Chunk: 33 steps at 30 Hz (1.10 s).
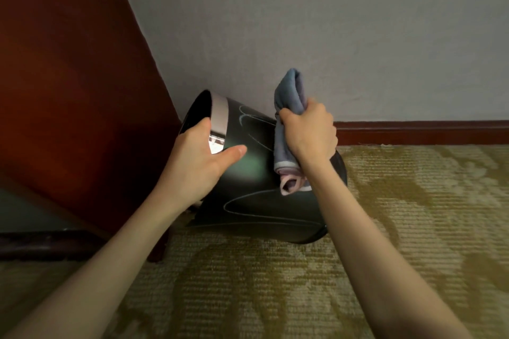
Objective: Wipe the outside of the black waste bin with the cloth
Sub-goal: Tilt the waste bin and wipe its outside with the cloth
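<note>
Black waste bin [256, 201] tipped over on patterned carpet [413, 215], close to a grey wall [330, 22], mouth turned toward a red-brown wooden panel [68, 77]. Left grip [198, 162] clamped over the rim, thumb outside. Right grip [308, 132] closed tight around a bunched blue cloth [289, 91], pressed against the bin's upper side.

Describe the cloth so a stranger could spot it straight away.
Where the pale grey wall meets the patterned green carpet, a tilted black waste bin sits. Against its side the right hand grips a folded blue-grey towelling cloth, matt and pink-edged at its lower end, unlike the glossy bin.
</note>
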Available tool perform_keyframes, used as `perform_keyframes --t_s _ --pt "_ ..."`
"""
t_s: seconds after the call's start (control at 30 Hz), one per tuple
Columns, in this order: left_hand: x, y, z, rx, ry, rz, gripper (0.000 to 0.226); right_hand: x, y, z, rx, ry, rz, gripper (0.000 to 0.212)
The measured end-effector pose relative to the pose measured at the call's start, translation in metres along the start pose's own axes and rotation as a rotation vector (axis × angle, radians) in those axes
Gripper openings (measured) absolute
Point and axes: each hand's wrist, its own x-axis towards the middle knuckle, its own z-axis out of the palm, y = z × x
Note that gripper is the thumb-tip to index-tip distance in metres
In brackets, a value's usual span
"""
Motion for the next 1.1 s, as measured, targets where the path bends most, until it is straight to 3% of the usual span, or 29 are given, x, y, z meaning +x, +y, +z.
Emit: perform_keyframes --t_s 0.17,0.37,0.6,0.73,0.93,1.1 --pt "0.01 0.001 -0.004 0.035 0.013 -0.012 0.048 -0.068 0.002 0.009 0.197 0.249 -0.121 0.028" --pt "0.009 0.002 -0.006 0.048 -0.023 -0.014 0.049 -0.094 0.006 0.011 0.316 0.259 -0.185 0.026" --pt "0.012 0.011 0.003 0.182 0.008 0.03 0.04 -0.048 0.002 -0.004 0.227 0.154 -0.015 0.03" --pt "0.005 0.019 0.013 0.178 -0.002 0.056 0.037 -0.002 0.008 -0.012 0.163 0.003 0.094 0.023" --pt "0.001 0.025 0.023 0.218 -0.013 0.125 0.034 0.061 0.02 -0.008 0.022 -0.264 0.162 0.034" --pt "0.003 0.019 0.017 0.225 -0.003 0.119 0.035 0.074 0.019 0.005 -0.061 -0.339 0.14 0.044"
